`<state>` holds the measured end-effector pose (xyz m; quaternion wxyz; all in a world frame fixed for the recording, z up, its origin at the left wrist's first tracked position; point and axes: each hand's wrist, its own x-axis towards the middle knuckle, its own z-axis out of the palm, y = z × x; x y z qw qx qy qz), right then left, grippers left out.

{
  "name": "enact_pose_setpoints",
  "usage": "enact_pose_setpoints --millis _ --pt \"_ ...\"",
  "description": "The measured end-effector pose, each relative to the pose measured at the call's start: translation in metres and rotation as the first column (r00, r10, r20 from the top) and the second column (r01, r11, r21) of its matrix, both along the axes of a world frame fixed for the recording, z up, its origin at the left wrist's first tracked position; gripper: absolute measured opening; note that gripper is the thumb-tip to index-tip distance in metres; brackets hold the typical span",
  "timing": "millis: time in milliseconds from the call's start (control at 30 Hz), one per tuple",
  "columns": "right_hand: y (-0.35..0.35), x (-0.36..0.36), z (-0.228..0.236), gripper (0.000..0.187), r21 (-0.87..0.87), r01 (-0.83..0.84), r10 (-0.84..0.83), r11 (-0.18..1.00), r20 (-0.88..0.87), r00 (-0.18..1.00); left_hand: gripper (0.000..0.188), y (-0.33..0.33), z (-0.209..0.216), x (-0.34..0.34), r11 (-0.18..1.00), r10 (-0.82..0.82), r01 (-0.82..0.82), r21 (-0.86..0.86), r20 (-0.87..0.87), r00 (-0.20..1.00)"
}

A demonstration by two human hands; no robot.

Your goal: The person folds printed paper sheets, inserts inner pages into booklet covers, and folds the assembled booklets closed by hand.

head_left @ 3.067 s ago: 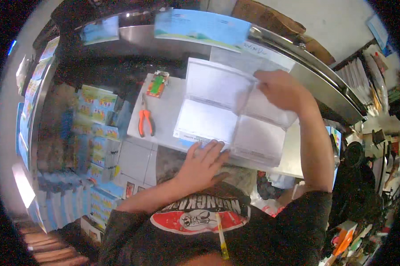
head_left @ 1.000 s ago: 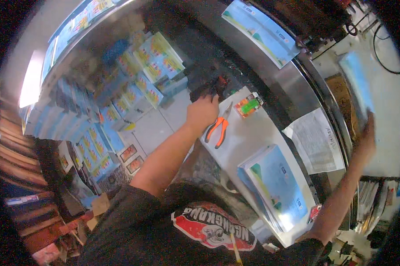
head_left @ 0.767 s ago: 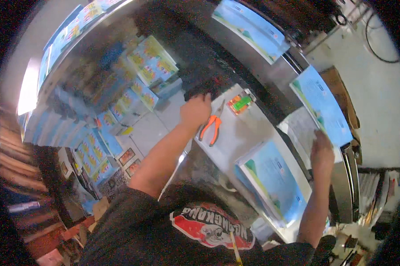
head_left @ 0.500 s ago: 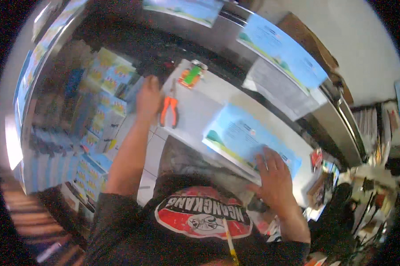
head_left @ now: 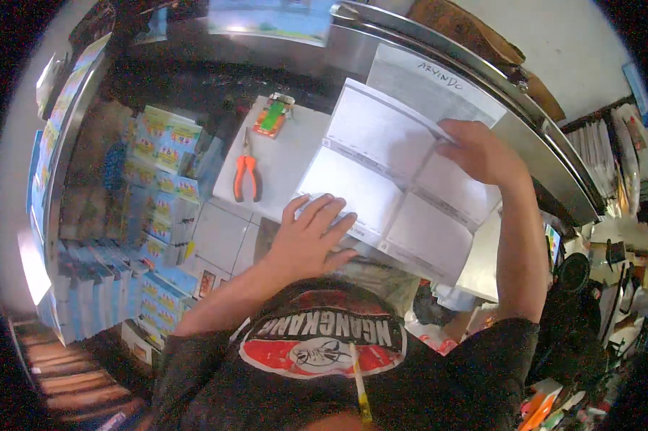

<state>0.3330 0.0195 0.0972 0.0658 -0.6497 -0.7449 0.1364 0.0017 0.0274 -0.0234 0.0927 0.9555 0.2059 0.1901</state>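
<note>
Four spread fingers of the left hand (head_left: 308, 241) sit on the near left edge of the white sheet (head_left: 378, 136), there over the pale table (head_left: 270, 167); at its far edge the right hand (head_left: 485, 154) curls its fingers, pinching or just touching, I can't tell! Flat, smooth paper this, its rectangular panels split by grey bands.

A smooth white worktable (head_left: 281, 161) is extending above a pale square-tiled floor (head_left: 218, 235). A bright white elongated light (head_left: 33, 266) is glowing at the far left.
</note>
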Motion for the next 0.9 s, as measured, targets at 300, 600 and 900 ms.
enact_pose_setpoints --millis 300,600,900 --pt "0.007 -0.013 0.05 0.03 0.174 0.261 -0.277 0.95 0.078 0.958 0.061 -0.001 0.0 -0.001 0.999 0.033 -0.034 -0.015 -0.05 0.998" --pt "0.128 0.022 0.006 0.035 0.728 0.07 -0.394 0.682 0.285 0.874 0.064 -0.003 0.007 0.002 0.998 -0.019 0.018 -0.063 -0.019 1.0" --pt "-0.055 -0.098 -0.029 0.072 -0.13 0.091 -0.063 0.987 0.205 0.977 0.06 0.001 -0.001 -0.011 0.997 0.028 -0.026 -0.077 0.033 0.999"
